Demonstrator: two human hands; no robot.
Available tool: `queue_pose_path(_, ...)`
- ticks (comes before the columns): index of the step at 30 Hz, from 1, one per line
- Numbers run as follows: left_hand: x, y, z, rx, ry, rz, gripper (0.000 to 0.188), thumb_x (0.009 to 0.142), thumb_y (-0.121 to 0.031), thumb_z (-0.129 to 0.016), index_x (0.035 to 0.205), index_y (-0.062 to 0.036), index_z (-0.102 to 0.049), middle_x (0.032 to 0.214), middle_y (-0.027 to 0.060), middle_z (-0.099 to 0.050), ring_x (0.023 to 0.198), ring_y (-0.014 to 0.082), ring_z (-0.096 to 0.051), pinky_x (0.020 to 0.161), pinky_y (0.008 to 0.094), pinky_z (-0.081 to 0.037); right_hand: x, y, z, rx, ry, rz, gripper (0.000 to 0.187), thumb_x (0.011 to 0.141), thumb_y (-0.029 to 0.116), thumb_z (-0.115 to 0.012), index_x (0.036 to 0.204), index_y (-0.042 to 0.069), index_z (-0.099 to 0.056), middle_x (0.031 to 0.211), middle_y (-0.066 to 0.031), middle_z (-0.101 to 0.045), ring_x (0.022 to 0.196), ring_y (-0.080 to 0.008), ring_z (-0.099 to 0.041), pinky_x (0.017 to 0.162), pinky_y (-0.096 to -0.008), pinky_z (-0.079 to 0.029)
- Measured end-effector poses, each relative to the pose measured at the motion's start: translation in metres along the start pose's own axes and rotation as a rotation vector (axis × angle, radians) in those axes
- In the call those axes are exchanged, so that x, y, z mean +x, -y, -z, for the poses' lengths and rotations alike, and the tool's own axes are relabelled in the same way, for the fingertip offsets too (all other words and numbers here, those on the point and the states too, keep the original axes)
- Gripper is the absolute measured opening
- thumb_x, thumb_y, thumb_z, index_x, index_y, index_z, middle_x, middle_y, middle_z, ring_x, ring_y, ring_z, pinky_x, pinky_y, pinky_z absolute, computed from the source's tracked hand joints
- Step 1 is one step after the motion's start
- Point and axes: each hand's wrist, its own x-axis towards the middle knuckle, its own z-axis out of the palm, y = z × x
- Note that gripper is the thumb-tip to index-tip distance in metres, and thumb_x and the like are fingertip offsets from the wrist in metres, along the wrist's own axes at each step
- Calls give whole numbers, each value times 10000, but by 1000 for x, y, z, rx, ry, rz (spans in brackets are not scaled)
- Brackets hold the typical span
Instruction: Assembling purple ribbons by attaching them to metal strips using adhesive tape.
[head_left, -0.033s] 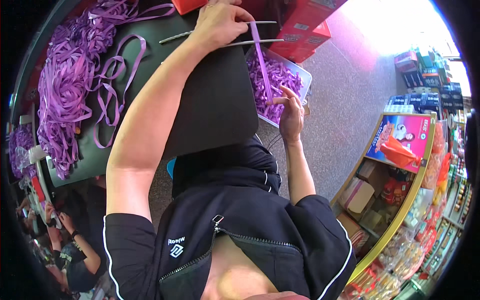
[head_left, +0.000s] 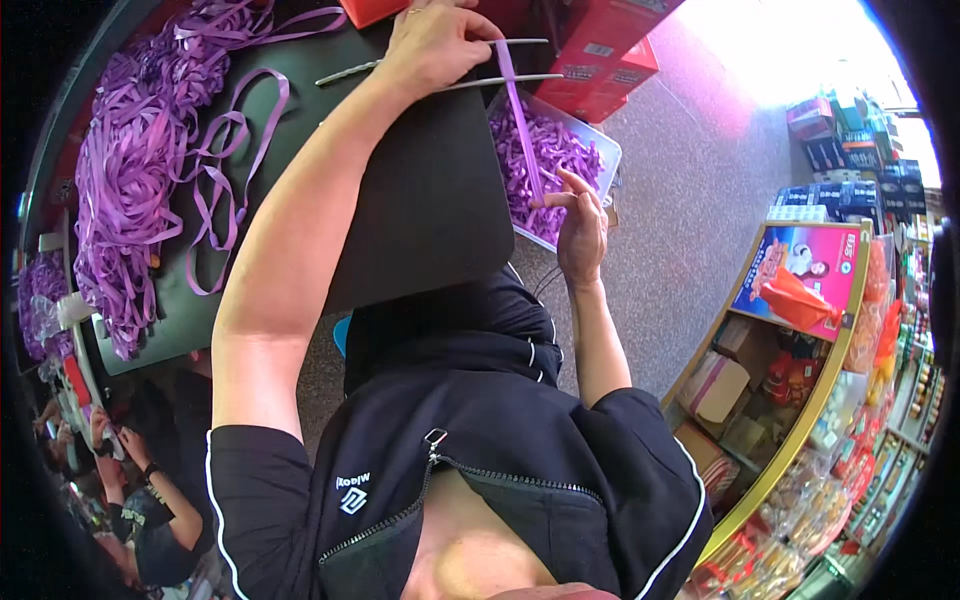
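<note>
A purple ribbon (head_left: 520, 120) is stretched between my two hands beyond the far right corner of the black tabletop (head_left: 430, 230). My left hand (head_left: 435, 50) reaches to the far edge and pinches the ribbon's upper end beside two thin metal rods (head_left: 522, 80). The ribbon crosses these rods. With its thumb and a finger, my right hand (head_left: 580, 225) grips the lower end, its other fingers partly extended. Beneath the ribbon, a white plastic bin (head_left: 612, 155) holds many short purple ribbon pieces (head_left: 570, 150).
A tangled heap of purple ribbon (head_left: 130, 190) covers the table's left side, with a looped strand (head_left: 275, 125) trailing from it. Red boxes (head_left: 610, 70) stand behind the bin. A glass display counter (head_left: 740, 400) is on the right. Another person (head_left: 160, 520) sits at lower left.
</note>
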Motion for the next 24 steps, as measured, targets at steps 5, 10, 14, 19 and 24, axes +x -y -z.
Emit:
queue_pose_path(5,2,-2,0,28,52,22,260,656,-199,-610,877,-167,-743,1198,170,-569,1175,329,-471,1011,406,-364,-9,6,-8,144,8,-32,474,951,279,-322,1185,-82,-521,894,-159,-680,951,-210,-593,989,-335,-303)
queue_pose_path(10,3,0,4,15,105,45,273,664,-199,-609,902,-168,-740,1220,148,-562,1193,322,-453,1026,402,-344,-12,6,-12,148,9,-47,480,952,292,-329,1176,-86,-522,904,-165,-677,943,-213,-596,986,-337,-310)
queue_pose_path(14,1,1,3,6,125,62,282,671,-206,-611,921,-170,-736,1246,134,-550,1221,306,-424,1043,398,-317,-14,5,-13,201,8,-67,484,954,296,-326,1168,-91,-523,905,-173,-677,948,-224,-601,984,-343,-314)
queue_pose_path(19,3,-4,3,-63,109,102,274,675,-181,-625,925,-138,-729,1228,162,-556,1154,297,-499,1001,379,-374,-15,23,-13,-132,-2,123,432,936,268,-344,1110,-45,-586,911,-99,-692,896,-201,-561,959,-333,-313)
queue_pose_path(24,2,-5,4,-32,89,83,246,674,-148,-625,893,-106,-730,1221,188,-560,1108,298,-546,966,357,-414,-19,40,-13,-841,18,512,282,806,133,-480,995,92,-686,868,0,-699,826,-192,-502,889,-355,-310)
